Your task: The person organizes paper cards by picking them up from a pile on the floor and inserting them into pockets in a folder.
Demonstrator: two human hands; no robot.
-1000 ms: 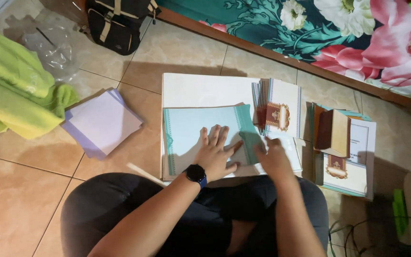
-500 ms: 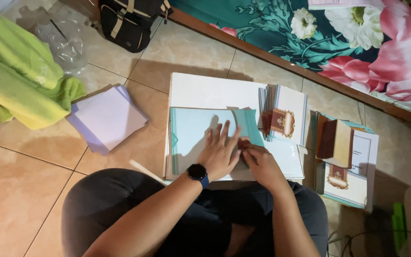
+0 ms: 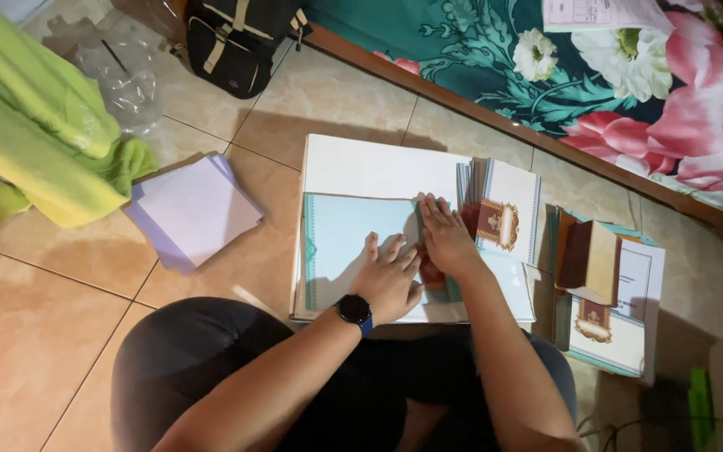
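Note:
My left hand (image 3: 389,278), with a black watch on its wrist, lies flat and spread on a pale blue sheet (image 3: 346,244) that rests on a white board (image 3: 370,166) on the tiled floor. Just to its right, my right hand (image 3: 445,237) presses flat along the sheet's right edge, fingers pointing away from me. A fanned stack of white cards with a brown and gold emblem (image 3: 504,209) lies beside my right hand. Neither hand grips anything.
A stack of lilac paper (image 3: 192,211) lies to the left, with a green cloth (image 3: 31,134) and clear plastic wrap (image 3: 123,75) beyond it. A black bag (image 3: 236,42) stands at the back. More cards and a brown booklet (image 3: 600,268) lie at right, by a floral mattress (image 3: 629,75).
My right hand has slid forward along the blue sheet's right edge, and the left hand has stayed flat on it. The camera has shifted slightly.

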